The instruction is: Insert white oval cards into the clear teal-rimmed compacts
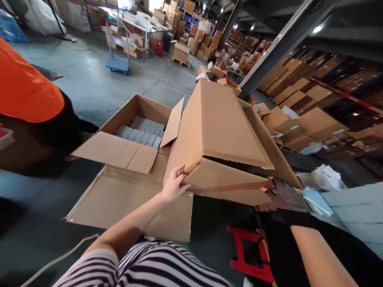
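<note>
A large brown cardboard box (185, 143) stands tilted in front of me, its near edge parted by a dark gap. My left hand (175, 184) is bare and closed on its near left corner. At the near right corner is what looks like my right hand (283, 195), in a black mesh glove, fingers curled on the edge. What those fingers do underneath is hidden. Touching the left of this box is an open carton (152, 105) with its flaps folded out. Several rows of small pale grey boxes (143, 129) lie inside it.
A person in an orange top (26, 83) bends at the left. A red stool (251, 253) stands below the box. Pale stacked boxes (359, 211) are at the right. Behind are a blue trolley (117, 63), a slanting pillar (275, 46) and piled cartons (317, 119).
</note>
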A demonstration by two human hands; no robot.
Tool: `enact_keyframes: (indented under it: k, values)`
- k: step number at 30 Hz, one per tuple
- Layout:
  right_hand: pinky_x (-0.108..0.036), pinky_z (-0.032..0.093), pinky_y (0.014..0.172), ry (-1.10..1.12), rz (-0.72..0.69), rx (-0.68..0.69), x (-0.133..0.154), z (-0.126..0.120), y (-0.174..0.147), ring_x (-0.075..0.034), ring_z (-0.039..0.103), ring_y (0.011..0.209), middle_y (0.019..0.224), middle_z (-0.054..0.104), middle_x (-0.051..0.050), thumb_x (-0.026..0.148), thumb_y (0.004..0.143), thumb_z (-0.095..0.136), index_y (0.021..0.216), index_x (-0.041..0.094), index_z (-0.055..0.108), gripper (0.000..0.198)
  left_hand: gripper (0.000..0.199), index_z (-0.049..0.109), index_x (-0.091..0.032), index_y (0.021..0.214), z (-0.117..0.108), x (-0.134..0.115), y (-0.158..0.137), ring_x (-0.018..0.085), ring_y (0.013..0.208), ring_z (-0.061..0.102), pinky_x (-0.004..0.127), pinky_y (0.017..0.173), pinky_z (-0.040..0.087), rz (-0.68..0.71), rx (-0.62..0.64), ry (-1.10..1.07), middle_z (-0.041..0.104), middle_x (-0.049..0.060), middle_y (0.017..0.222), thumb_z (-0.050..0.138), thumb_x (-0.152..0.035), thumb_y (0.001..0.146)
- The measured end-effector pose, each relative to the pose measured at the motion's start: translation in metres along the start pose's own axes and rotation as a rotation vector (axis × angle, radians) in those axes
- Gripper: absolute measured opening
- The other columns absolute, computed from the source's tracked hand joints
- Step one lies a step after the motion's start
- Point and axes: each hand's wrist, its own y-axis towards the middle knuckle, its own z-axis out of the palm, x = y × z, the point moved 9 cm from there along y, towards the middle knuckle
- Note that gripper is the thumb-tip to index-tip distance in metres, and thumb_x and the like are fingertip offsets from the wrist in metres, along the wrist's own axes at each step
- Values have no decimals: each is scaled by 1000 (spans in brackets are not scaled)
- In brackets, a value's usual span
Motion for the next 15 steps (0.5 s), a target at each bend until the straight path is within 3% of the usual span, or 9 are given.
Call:
enact_keyframes:
  k: [4, 8, 12, 15]
  values:
    - [-43, 51, 88, -2, -92, -64, 18, -19, -7, -32, 63, 105, 115, 66, -19, 37, 88, 51, 125, 11, 58, 46, 53, 55, -20, 116, 0, 1, -18, 33, 134, 46, 49, 103, 49, -32, 27, -8, 35, 18, 148, 79, -35, 72]
    - [-46, 47, 97, -34, -124, -161, 42, -44, -28, -34, 57, 117, 127, 58, -21, 39, 92, 46, 133, 10, 51, 50, 81, 40, -17, 133, -13, -15, -41, 37, 139, 38, 57, 107, 42, 76, -68, -38, 32, 24, 147, 79, -48, 70]
    - [-48, 44, 103, -3, -65, -206, 57, -59, -68, -34, 51, 124, 132, 54, -21, 39, 93, 46, 135, 11, 48, 50, 85, 33, -20, 142, -42, -58, -56, 38, 143, 31, 66, 112, 28, 281, -135, -94, 34, 21, 147, 69, -59, 76]
    - [-50, 46, 102, 71, 58, -205, 70, -47, -116, -34, 51, 126, 135, 52, -19, 36, 90, 50, 133, 15, 50, 48, 74, 39, -24, 140, -65, -102, -60, 35, 142, 33, 64, 115, 24, 468, -89, -203, 38, 17, 146, 66, -55, 78]
